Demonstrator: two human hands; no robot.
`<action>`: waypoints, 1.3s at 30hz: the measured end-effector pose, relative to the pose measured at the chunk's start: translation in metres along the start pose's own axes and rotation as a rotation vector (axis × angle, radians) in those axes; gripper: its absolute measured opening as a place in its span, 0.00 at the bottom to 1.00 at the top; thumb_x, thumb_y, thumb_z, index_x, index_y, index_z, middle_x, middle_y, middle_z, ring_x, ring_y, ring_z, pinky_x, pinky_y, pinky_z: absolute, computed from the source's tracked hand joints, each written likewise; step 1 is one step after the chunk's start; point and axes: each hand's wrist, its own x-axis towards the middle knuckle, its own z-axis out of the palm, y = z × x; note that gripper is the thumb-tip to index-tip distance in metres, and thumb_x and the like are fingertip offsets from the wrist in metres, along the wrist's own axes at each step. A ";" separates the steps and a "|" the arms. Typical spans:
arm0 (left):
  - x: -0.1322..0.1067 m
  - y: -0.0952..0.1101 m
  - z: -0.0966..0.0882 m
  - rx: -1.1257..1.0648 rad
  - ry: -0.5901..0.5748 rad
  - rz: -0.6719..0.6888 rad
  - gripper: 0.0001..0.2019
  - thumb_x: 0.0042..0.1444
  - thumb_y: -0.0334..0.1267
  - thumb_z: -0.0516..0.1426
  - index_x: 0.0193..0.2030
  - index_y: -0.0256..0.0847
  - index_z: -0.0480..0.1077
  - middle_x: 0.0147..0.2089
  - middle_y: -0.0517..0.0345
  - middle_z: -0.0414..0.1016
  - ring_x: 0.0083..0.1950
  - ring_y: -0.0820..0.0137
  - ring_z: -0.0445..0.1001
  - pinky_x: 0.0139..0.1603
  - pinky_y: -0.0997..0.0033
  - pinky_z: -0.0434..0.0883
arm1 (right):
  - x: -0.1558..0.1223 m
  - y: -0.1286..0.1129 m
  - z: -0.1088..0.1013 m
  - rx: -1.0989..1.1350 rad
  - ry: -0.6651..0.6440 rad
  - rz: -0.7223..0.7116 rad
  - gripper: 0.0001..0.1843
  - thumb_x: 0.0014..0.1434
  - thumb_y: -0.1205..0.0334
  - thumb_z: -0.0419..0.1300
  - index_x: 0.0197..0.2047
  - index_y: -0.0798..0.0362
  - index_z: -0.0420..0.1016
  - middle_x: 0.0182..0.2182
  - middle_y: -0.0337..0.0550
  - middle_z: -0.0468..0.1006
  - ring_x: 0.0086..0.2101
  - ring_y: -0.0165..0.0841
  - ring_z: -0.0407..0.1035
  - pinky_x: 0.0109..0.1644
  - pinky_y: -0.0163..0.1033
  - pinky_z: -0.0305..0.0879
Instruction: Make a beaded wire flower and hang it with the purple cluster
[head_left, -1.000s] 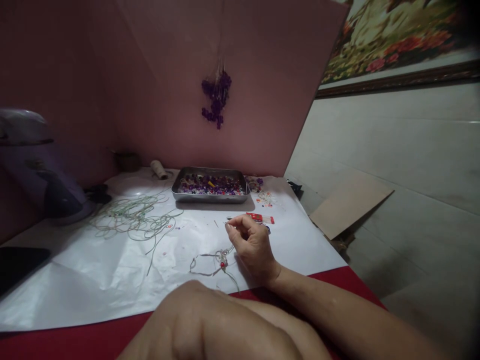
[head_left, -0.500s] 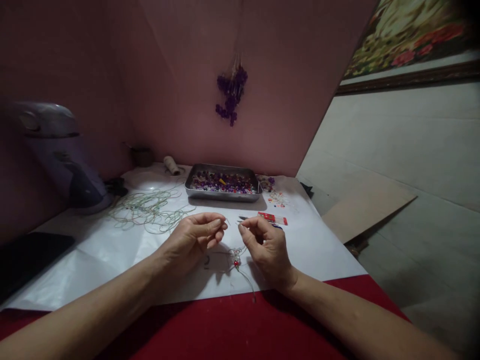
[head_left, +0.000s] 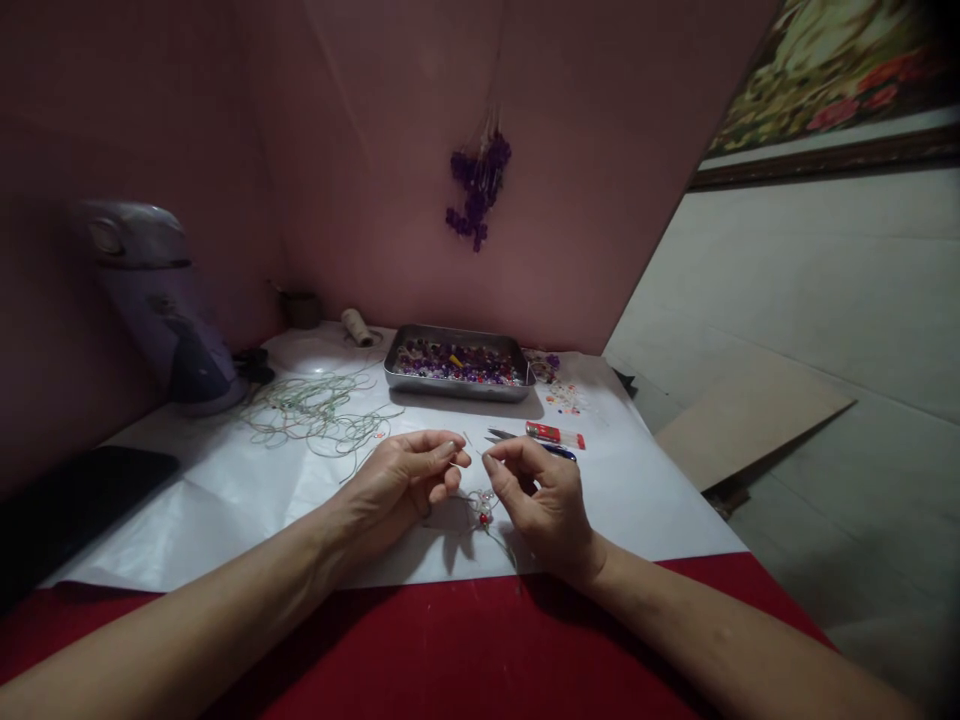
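My left hand (head_left: 401, 482) and my right hand (head_left: 541, 500) meet over the white paper (head_left: 225, 500), fingertips almost touching. Each pinches an end of a thin pale cord (head_left: 471, 445). A small beaded piece with a red bead (head_left: 484, 516) hangs from the cord between my hands, just above the paper. A metal tray (head_left: 455, 362) full of purple and mixed beads sits behind my hands. A red lighter (head_left: 553, 434) and small scissors (head_left: 504, 435) lie just beyond my right hand.
A tangle of green cord (head_left: 319, 412) lies left of the tray, with a twine spool (head_left: 358, 327) behind it. A purple appliance (head_left: 161, 310) stands at the far left, a dark phone (head_left: 75, 500) near it. Purple beads (head_left: 476, 185) hang on the pink wall. Red cloth (head_left: 465, 650) covers the near edge.
My left arm, close to the camera a second ago, has reached forward and pinched the cord beside my right hand. The view has shifted slightly left.
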 end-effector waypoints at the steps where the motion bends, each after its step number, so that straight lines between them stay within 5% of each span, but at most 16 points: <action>1: 0.000 0.000 0.000 0.000 0.000 -0.012 0.01 0.53 0.26 0.61 0.33 0.30 0.73 0.29 0.56 0.70 0.23 0.81 0.66 0.20 0.85 0.62 | 0.000 -0.001 0.000 0.005 0.002 -0.007 0.05 0.59 0.65 0.57 0.31 0.54 0.71 0.15 0.30 0.60 0.16 0.24 0.52 0.19 0.32 0.49; 5: 0.000 -0.001 0.002 -0.020 -0.009 -0.035 0.02 0.52 0.26 0.61 0.33 0.30 0.73 0.25 0.61 0.65 0.22 0.82 0.62 0.19 0.85 0.59 | -0.001 -0.002 0.001 0.025 0.001 -0.032 0.06 0.59 0.66 0.56 0.31 0.55 0.71 0.15 0.30 0.60 0.15 0.24 0.52 0.19 0.32 0.48; 14: 0.000 -0.004 0.002 -0.051 -0.011 -0.026 0.04 0.50 0.22 0.60 0.33 0.30 0.73 0.30 0.55 0.71 0.25 0.79 0.67 0.22 0.83 0.63 | -0.002 -0.002 0.002 0.024 -0.019 -0.045 0.06 0.59 0.66 0.56 0.31 0.55 0.71 0.15 0.30 0.60 0.15 0.23 0.53 0.19 0.32 0.48; 39: 0.000 -0.005 0.003 -0.007 -0.063 -0.048 0.03 0.50 0.25 0.62 0.32 0.29 0.73 0.27 0.58 0.69 0.23 0.81 0.65 0.20 0.84 0.61 | -0.002 -0.003 0.002 0.060 -0.049 -0.028 0.05 0.60 0.66 0.56 0.32 0.54 0.71 0.15 0.33 0.69 0.14 0.24 0.59 0.17 0.30 0.53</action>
